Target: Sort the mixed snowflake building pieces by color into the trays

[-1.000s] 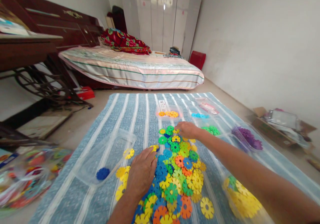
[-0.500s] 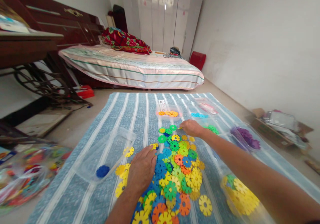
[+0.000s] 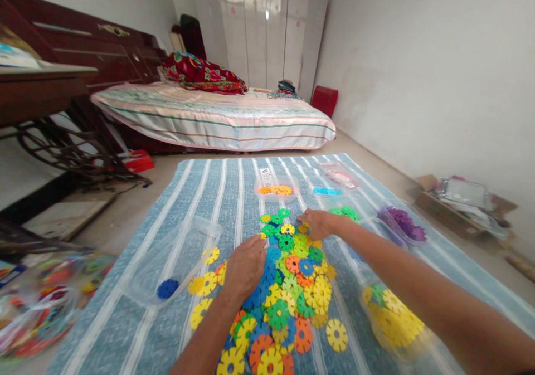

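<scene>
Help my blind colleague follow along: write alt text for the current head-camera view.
A person's left hand and right hand are at the edges of a heap of colourful notched discs on a blue striped cloth. Clear plastic boxes holding discs sit to both sides, with a bed beyond.

You have a pile of flower-shaped discs [image 3: 288, 283] in smooth, opaque plastic with a soft sheen, lying on a matt, textured cloth [image 3: 228, 196] that covers the worktop. Toward its left edge, the tub [image 3: 207, 227] is clear, smooth plastic. Beyond the far edge, you face a bedspread [image 3: 234, 118] of satiny cloth, a headboard [image 3: 96, 46] that looks like dark polished wood, and glossy, reflective wardrobe doors [image 3: 256, 46]. Past the right edge, your carton [image 3: 451, 213] is matt cardboard; the wall [image 3: 418, 85] looks matt and lightly scuffed.
</scene>
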The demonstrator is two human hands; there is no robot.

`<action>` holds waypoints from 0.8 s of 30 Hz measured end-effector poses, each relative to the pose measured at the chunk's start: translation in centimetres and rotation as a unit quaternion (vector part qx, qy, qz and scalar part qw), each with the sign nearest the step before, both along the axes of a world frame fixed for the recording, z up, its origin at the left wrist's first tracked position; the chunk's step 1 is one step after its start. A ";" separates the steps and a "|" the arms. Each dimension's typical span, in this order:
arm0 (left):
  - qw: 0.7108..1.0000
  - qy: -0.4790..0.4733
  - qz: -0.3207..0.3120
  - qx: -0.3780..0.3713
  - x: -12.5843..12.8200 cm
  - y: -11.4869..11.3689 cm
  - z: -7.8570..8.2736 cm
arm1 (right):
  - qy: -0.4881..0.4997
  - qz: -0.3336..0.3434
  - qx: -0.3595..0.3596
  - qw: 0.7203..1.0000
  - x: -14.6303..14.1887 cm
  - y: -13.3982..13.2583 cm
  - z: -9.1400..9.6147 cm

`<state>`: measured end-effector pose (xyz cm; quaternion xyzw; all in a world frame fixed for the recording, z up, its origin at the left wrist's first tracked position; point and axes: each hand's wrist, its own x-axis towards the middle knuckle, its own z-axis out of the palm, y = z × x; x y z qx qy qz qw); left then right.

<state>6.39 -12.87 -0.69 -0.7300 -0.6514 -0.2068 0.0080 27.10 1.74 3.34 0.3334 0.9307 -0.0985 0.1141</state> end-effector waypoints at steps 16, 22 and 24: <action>0.995 -0.001 0.022 0.096 -1.9 -6.3 0.0 | 0.013 0.048 0.050 0.998 0.8 -3.2 -0.7; 0.990 0.000 0.037 0.133 -2.9 -9.1 -1.4 | -0.004 0.072 0.042 0.997 0.7 -3.1 -0.1; 0.990 0.002 0.045 0.134 -3.1 -9.4 -1.9 | -0.007 0.087 0.037 0.995 0.7 -2.8 0.1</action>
